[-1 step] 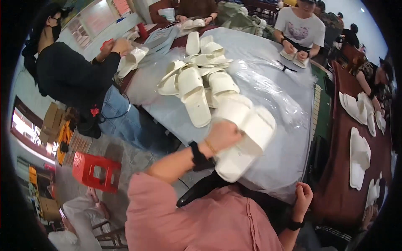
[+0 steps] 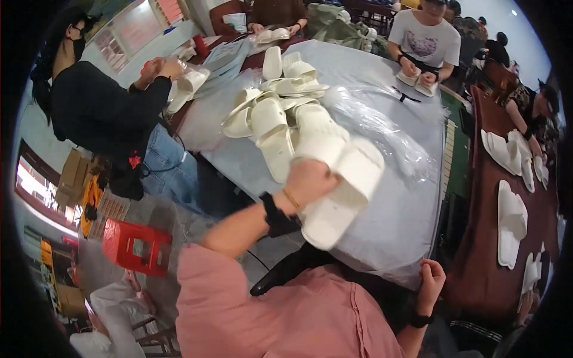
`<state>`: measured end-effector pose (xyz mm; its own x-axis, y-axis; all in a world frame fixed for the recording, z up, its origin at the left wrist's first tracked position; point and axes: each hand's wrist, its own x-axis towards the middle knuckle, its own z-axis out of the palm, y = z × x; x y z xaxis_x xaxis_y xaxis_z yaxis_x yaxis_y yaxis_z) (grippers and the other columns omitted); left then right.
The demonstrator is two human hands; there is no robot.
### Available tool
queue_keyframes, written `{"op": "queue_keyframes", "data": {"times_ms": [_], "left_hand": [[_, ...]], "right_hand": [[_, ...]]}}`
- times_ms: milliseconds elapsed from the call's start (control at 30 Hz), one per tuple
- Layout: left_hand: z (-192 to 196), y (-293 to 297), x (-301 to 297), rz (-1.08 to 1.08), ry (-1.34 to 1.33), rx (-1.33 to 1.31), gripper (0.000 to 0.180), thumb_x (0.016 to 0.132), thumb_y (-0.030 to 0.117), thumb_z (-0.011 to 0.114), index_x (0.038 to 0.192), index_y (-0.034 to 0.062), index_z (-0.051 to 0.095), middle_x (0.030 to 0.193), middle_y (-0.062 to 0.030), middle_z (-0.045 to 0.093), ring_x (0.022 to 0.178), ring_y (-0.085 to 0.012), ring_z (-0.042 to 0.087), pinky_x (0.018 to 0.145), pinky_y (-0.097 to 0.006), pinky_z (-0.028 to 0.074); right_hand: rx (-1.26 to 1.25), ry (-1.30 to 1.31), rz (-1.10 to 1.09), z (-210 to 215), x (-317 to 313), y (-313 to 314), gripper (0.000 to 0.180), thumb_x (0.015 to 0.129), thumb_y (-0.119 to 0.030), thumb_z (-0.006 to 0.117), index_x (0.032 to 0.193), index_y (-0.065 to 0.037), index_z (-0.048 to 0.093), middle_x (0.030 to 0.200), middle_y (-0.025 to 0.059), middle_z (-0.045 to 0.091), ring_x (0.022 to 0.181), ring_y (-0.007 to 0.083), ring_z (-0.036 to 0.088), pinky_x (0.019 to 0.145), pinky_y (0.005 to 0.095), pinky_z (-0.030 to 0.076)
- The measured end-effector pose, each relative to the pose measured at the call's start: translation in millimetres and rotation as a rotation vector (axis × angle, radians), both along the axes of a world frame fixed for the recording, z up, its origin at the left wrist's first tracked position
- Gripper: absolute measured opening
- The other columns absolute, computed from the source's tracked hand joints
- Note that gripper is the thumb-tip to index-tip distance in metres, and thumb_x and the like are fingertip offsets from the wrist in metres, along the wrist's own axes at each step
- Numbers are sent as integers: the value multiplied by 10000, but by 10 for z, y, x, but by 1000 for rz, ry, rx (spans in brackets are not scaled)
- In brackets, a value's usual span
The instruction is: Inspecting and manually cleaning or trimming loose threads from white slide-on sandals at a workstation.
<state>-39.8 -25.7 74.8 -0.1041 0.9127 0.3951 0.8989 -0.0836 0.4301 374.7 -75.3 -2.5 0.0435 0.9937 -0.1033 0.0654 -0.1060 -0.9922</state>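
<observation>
Head view shows a pair of cream slide slippers (image 2: 361, 167) held above the near part of the sheet-covered table (image 2: 406, 218), in front of the slipper pile (image 2: 268, 116). They look light, of soft foam that probably bends a little, smooth-surfaced and hardly fragile. A good place to hold is, I think, by the straps, where both can be gripped together. The left hand (image 2: 311, 184) has its fingers curled closed on the pair, beside the strap; the fingertips are partly hidden, so I cannot tell how deep they reach. The right hand (image 2: 433, 277) is loosely curled, partly open, near the table edge, with nothing visible in it.
</observation>
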Motion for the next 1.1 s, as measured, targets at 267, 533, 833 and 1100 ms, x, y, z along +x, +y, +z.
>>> {"op": "queue_keyframes", "data": {"times_ms": [267, 533, 833, 1100], "left_hand": [[668, 779, -1205, 319, 23, 9, 419, 810, 346, 649, 991, -31, 622, 858, -251, 643, 812, -386, 631, 712, -433, 488], [-386, 97, 596, -500, -116, 123, 454, 794, 187, 678, 1212, 48, 567, 1182, -160, 592, 1120, -330, 535, 980, -422, 404], [-631, -287, 1574, -917, -214, -290, 140, 884, 155, 566, 914, 31, 624, 906, -146, 636, 917, -305, 610, 834, -429, 448], [-564, -499, 1209, -590, -500, -1070, 280, 933, 242, 499, 821, 7, 601, 693, -69, 584, 612, -145, 545, 587, -288, 431]], "right_hand": [[54, 9, -14, 86, -88, -78, 100, 849, -15, 586, 920, 21, 647, 768, -16, 606, 660, 49, 512, 610, 193, 402], [-11, -104, 88, 195, -228, -88, 85, 837, -28, 604, 876, 19, 664, 765, 0, 619, 682, 63, 536, 616, 209, 422], [137, -214, 399, 487, -425, -28, 157, 889, -79, 622, 1017, 6, 656, 882, 54, 667, 818, 85, 591, 721, 244, 484], [388, -623, -78, 1053, 770, 663, 256, 778, -83, 643, 1017, 7, 651, 936, 159, 653, 826, 235, 649, 735, 326, 523]]}}
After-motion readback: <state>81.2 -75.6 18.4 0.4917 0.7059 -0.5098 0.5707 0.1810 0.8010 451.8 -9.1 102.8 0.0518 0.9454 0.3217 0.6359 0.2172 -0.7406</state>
